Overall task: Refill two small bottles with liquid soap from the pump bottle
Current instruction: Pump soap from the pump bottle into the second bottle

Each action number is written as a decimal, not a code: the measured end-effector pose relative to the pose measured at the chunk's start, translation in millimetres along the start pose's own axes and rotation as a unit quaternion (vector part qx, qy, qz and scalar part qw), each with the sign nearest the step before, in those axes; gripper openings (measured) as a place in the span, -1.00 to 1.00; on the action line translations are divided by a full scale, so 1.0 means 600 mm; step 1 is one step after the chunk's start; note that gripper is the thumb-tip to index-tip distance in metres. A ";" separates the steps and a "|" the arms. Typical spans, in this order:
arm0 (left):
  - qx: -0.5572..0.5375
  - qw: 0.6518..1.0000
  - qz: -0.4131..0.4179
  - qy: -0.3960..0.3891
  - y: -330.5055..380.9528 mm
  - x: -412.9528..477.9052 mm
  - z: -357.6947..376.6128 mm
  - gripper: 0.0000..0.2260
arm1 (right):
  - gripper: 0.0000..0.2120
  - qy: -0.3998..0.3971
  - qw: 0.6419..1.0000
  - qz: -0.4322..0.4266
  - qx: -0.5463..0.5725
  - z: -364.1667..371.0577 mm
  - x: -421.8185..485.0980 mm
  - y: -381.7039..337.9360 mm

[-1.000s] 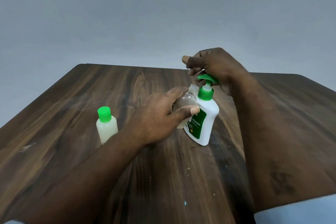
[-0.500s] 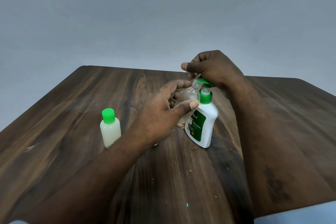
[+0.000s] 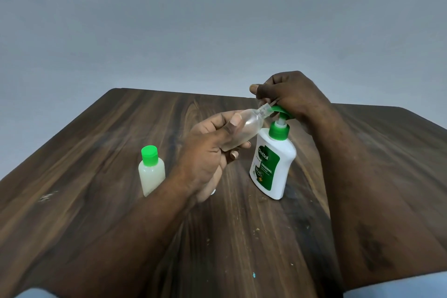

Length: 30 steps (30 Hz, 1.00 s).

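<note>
Small capped bottle [image 3: 151, 173] stood on the table [image 3: 92, 152] at the left. Beside it the left hand [image 3: 209, 152] gripped a clear bottle [image 3: 249, 127], tilted with its mouth at the nozzle of the pump bottle [image 3: 274, 169], whose head the right hand [image 3: 291, 97] clasped.

Clear bottle [image 3: 244, 128] tipped over, mouth at pump nozzle [image 3: 278, 109].
</note>
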State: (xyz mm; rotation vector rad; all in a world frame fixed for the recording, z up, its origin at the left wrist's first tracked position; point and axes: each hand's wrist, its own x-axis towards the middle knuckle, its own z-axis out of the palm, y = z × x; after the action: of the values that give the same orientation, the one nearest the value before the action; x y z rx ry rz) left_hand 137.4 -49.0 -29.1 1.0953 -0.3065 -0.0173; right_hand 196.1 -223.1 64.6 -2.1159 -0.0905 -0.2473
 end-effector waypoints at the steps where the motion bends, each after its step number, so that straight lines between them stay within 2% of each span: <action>1: -0.014 1.000 -0.008 0.002 0.000 0.000 0.000 -0.67 | -0.74 0.001 1.000 0.000 0.000 0.001 -0.001 0.000; 9: -0.077 0.995 -0.049 0.026 0.003 -0.002 -0.006 -0.69 | -0.65 0.007 0.998 -0.004 -0.070 0.025 0.008 0.008; 18: -0.045 0.997 -0.058 0.017 0.002 -0.004 -0.006 -0.75 | -0.61 0.043 0.995 -0.033 -0.084 0.017 -0.005 -0.003; 30: -0.051 0.995 -0.078 0.034 -0.006 -0.001 -0.012 -0.69 | -0.59 0.015 0.995 -0.016 -0.096 0.025 -0.005 0.000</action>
State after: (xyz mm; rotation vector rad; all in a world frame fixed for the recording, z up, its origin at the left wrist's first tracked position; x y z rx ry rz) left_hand 138.9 -44.4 -35.5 1.0141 -0.1564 -0.1327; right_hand 195.1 -210.5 56.4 -2.3021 -0.0871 -0.3176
